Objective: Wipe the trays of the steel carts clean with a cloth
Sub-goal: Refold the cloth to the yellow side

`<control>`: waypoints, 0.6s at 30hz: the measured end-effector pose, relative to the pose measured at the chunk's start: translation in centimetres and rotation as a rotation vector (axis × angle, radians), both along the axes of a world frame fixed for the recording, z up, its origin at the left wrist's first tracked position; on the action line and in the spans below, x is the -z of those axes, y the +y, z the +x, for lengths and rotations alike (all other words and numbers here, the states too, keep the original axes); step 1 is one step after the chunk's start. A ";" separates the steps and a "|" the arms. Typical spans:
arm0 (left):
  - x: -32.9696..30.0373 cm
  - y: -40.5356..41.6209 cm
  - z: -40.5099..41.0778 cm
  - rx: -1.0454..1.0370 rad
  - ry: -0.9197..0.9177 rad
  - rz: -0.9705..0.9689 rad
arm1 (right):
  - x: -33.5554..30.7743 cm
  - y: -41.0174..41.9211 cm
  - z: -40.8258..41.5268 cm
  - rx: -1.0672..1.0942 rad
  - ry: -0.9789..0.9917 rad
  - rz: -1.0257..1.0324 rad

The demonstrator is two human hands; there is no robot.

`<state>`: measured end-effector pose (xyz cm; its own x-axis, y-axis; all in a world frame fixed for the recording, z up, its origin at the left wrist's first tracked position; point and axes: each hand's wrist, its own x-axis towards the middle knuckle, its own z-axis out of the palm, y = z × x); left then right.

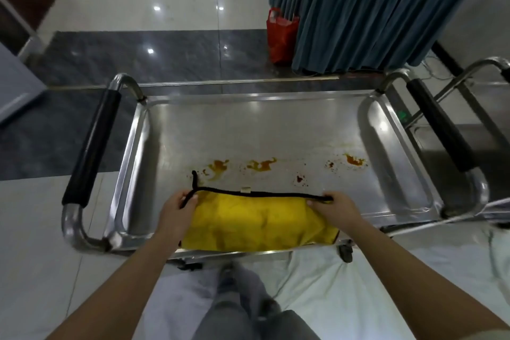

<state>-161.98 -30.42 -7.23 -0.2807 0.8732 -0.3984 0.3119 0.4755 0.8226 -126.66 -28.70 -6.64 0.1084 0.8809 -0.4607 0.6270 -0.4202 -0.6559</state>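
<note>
A steel cart tray [276, 130] lies in front of me, with orange-brown sauce stains [262, 165] scattered across its middle. A yellow cloth [256, 223] with black edging lies folded on the tray's near edge. My left hand [178, 208] pinches the cloth's far left corner, where a black loop sticks up. At the far right corner my right hand [335, 208] grips the edging. The black edge is stretched straight between both hands.
Black-padded handles stand at the cart's left [92, 146] and right [438, 124] ends. A second steel cart [474, 107] stands to the right. Beyond the cart are a table with a blue-grey skirt [358, 14] and a red bag [281, 33] on the glossy floor.
</note>
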 end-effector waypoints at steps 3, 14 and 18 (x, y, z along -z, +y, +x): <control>0.6 2.4 -0.4 0.045 -0.003 -0.021 | 1.3 1.3 -0.7 0.056 -0.087 -0.042; 4.5 1.0 -3.1 0.260 0.381 -0.242 | 5.8 -3.4 -1.7 -0.756 -0.653 -0.010; 4.4 -0.2 -2.4 0.307 0.440 -0.320 | 6.4 -3.4 -1.7 -0.770 -0.653 -0.024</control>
